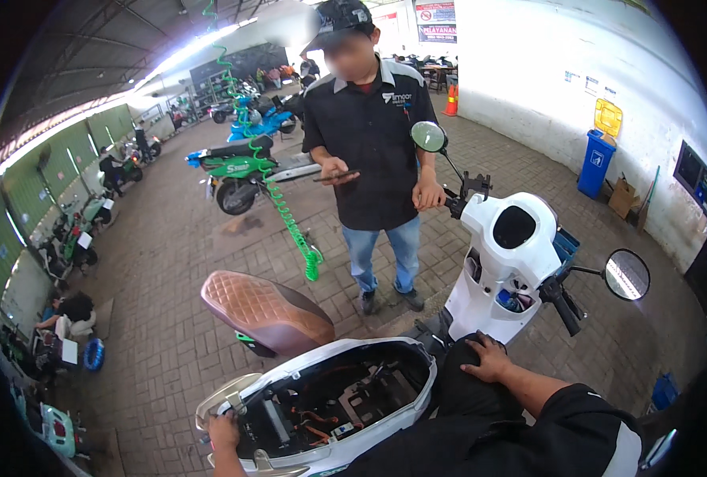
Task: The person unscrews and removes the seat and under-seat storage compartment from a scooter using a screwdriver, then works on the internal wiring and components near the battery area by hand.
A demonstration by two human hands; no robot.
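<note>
A white scooter [417,347] stands before me, its brown quilted seat [268,308] swung up on the far side. The open underseat bay [345,401] shows a metal bracket, orange cables and a grey part. At the scooter's tail my left hand [224,432] curls over the pale rear grab rail [230,391]; its fingertips are partly hidden. Resting on my dark-trousered knee [461,374], my right hand [489,359] has its fingers spread and holds nothing.
Opposite me a person [369,135] holds a phone [336,176], the other hand at the scooter's handlebar. A green coiled hose [286,219] hangs behind the seat. A green scooter [238,171] stands further back. A blue bin [596,163] is by the white wall.
</note>
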